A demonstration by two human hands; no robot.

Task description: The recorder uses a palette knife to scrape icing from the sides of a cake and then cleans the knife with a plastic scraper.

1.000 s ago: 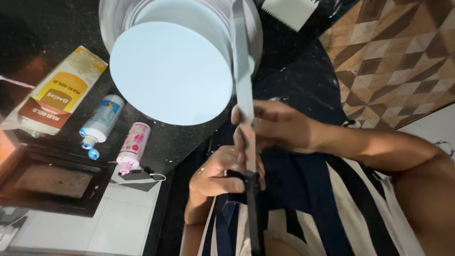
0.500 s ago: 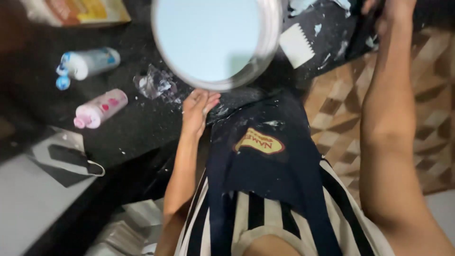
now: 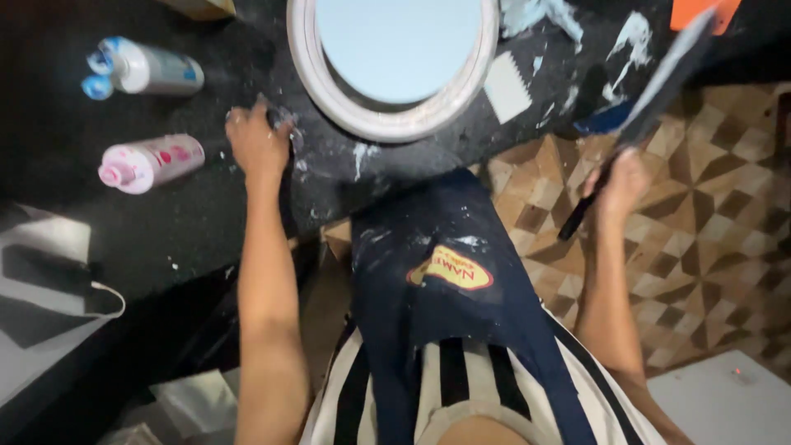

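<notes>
left hand (image 3: 257, 140) – fingers spread flat on black counter (image 3: 165, 222), just beside the round white-rimmed cake stand (image 3: 394, 115) | right hand (image 3: 620, 183) – clamped on long palette knife (image 3: 651, 103), blade angled up and away

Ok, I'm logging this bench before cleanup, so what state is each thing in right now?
Left hand: flat on the black counter, holding nothing I can make out.
Right hand: closed on the long spatula, blade raised and tilted.
Round cake: smooth pale blue top, on the white turntable.
Blue-capped bottle: lying on its side.
Pink bottle: lying on its side.
Counter: smeared with pale icing.
</notes>
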